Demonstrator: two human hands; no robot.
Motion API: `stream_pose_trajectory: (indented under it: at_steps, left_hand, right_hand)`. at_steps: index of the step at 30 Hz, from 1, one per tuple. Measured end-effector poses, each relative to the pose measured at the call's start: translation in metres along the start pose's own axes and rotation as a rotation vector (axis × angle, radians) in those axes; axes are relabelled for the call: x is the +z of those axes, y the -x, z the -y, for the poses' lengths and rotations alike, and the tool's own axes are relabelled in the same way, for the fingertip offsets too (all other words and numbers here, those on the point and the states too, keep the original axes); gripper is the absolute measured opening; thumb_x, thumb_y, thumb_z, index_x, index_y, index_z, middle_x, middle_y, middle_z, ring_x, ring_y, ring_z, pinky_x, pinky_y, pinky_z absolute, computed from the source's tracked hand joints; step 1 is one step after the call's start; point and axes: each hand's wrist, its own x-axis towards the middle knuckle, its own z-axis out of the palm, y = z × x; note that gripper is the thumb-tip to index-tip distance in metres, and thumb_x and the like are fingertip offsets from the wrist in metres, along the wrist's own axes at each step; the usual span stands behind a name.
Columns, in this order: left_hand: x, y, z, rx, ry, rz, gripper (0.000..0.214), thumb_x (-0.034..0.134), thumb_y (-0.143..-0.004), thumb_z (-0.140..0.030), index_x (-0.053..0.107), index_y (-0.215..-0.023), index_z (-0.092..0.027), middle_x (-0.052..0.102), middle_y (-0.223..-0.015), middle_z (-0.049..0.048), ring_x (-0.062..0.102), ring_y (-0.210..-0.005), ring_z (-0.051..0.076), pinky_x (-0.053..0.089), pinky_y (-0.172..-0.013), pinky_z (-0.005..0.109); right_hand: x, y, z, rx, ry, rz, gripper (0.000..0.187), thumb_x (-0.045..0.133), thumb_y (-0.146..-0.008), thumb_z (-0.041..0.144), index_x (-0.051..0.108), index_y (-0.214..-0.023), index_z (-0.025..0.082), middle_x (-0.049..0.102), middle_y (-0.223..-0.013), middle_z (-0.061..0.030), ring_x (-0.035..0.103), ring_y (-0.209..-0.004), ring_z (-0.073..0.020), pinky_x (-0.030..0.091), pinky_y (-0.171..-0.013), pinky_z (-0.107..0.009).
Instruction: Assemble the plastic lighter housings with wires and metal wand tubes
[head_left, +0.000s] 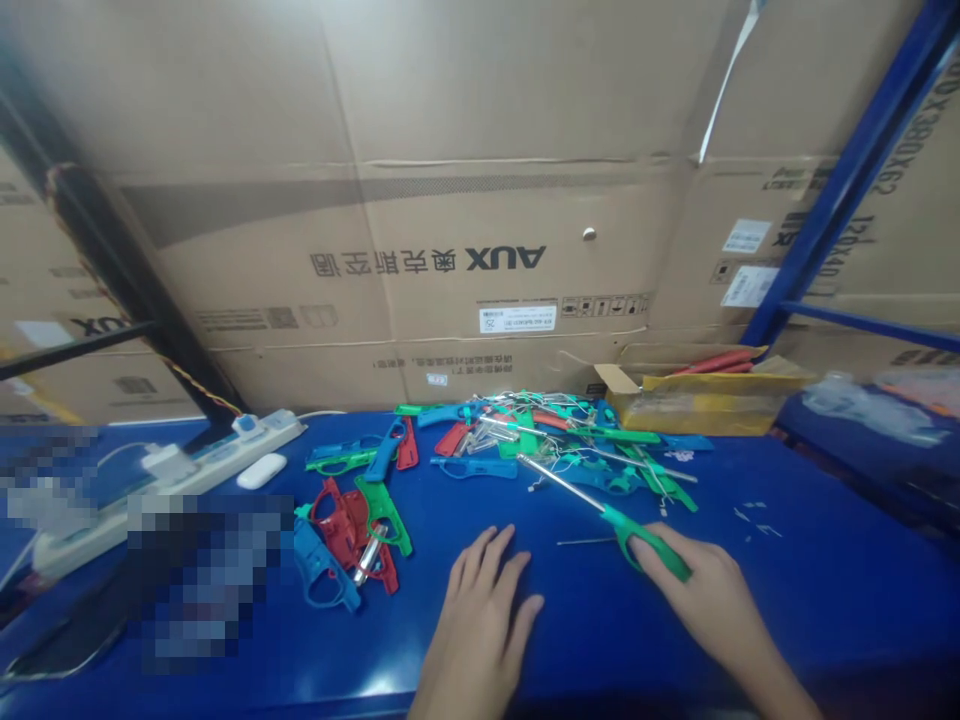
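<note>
My right hand (701, 590) is closed around the green handle of a long-necked lighter (651, 545), whose metal tube points up and to the left. My left hand (484, 620) hovers over or rests on the blue table, fingers apart, holding nothing. Beneath the lighter lies a thin metal rod (583, 542), partly hidden by it. Left of my left hand are loose red handle shells (345, 525), a blue handle shell (319, 570), a green handle shell (386, 515) and a small silvery part (370, 556). Farther back spreads a heap of lighter parts (540, 430) with metal tubes and wires.
A yellow-taped cardboard box (697, 405) holding red pieces stands at the back right. At left are a white power strip (187, 485) and a small white case (262, 471). Large cardboard sheets (420, 220) wall the back. A blue metal post (840, 190) rises at right.
</note>
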Motion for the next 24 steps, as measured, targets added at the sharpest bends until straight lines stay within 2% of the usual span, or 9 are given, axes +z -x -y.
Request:
stream_pose_trajectory:
  at_steps: [7,11,13,15,18,21,23,24]
  left_hand:
    - [-0.006,-0.001,-0.005,-0.029,0.023,-0.001,0.036,0.047,-0.103,-0.036,0.059,-0.135,-0.025,0.050,-0.152,0.0071,0.043,-0.144,0.030,0.047,-0.112,0.052]
    - [-0.004,-0.002,-0.003,-0.016,0.032,-0.020,0.035,0.049,-0.102,-0.037,0.061,-0.133,-0.026,0.053,-0.150,0.0082,0.045,-0.141,0.031,0.049,-0.110,0.053]
    - [-0.003,-0.002,-0.002,-0.009,0.030,-0.026,0.035,0.049,-0.102,-0.037,0.061,-0.132,-0.026,0.054,-0.149,0.0087,0.046,-0.141,0.032,0.049,-0.109,0.054]
    - [-0.002,-0.003,-0.001,-0.005,0.024,-0.023,0.035,0.048,-0.102,-0.037,0.061,-0.133,-0.025,0.053,-0.149,0.0090,0.046,-0.141,0.032,0.049,-0.109,0.055]
    - [-0.002,-0.003,-0.001,-0.003,0.018,-0.019,0.035,0.049,-0.102,-0.037,0.061,-0.132,-0.025,0.053,-0.149,0.0090,0.046,-0.141,0.032,0.048,-0.109,0.055]
    - [-0.002,-0.001,-0.002,-0.014,0.022,-0.020,0.034,0.049,-0.102,-0.037,0.061,-0.132,-0.026,0.053,-0.149,0.0083,0.046,-0.141,0.032,0.048,-0.109,0.054]
    - [-0.001,-0.001,-0.003,-0.026,0.028,-0.017,0.035,0.049,-0.102,-0.038,0.061,-0.133,-0.026,0.052,-0.150,0.0080,0.045,-0.142,0.031,0.048,-0.110,0.054]
    - [-0.001,-0.001,-0.003,-0.032,0.032,-0.016,0.035,0.048,-0.102,-0.038,0.061,-0.133,-0.026,0.052,-0.150,0.0079,0.044,-0.142,0.031,0.047,-0.110,0.054]
  right_hand:
    - [0.000,0.000,0.003,0.007,-0.010,-0.007,0.045,0.049,-0.093,0.065,0.072,-0.083,0.026,0.069,-0.064,0.0009,0.062,-0.056,-0.0175,0.043,-0.056,-0.026]
    - [-0.002,-0.004,0.002,0.048,-0.001,-0.055,0.041,0.046,-0.096,0.060,0.069,-0.101,0.027,0.073,-0.072,-0.0002,0.066,-0.061,-0.0203,0.046,-0.057,-0.028]
    - [-0.014,-0.018,-0.007,-0.025,0.032,-0.085,0.037,0.044,-0.099,0.053,0.067,-0.108,0.026,0.075,-0.086,-0.0037,0.070,-0.073,-0.0227,0.050,-0.066,-0.030]
    - [-0.038,-0.043,-0.022,-0.183,0.121,-0.176,0.034,0.044,-0.100,0.046,0.067,-0.109,0.023,0.075,-0.105,-0.0100,0.070,-0.092,-0.0272,0.050,-0.079,-0.036]
    - [-0.093,-0.101,-0.052,-0.332,0.373,-0.349,0.037,0.041,-0.100,0.037,0.071,-0.107,0.016,0.073,-0.105,-0.0187,0.066,-0.096,-0.0310,0.045,-0.083,-0.043]
    - [-0.152,-0.166,-0.077,-0.193,0.604,-0.431,0.038,0.053,-0.099,0.039,0.079,-0.099,0.011,0.073,-0.104,-0.0246,0.063,-0.092,-0.0286,0.035,-0.076,-0.046]
    - [-0.178,-0.204,-0.085,-0.086,0.551,-0.391,0.042,0.060,-0.094,0.046,0.082,-0.089,0.011,0.075,-0.095,-0.0214,0.062,-0.082,-0.0214,0.030,-0.072,-0.045]
    - [-0.186,-0.219,-0.087,-0.024,0.458,-0.377,0.046,0.061,-0.090,0.050,0.082,-0.079,0.010,0.076,-0.082,-0.0169,0.061,-0.074,-0.0167,0.028,-0.070,-0.045]
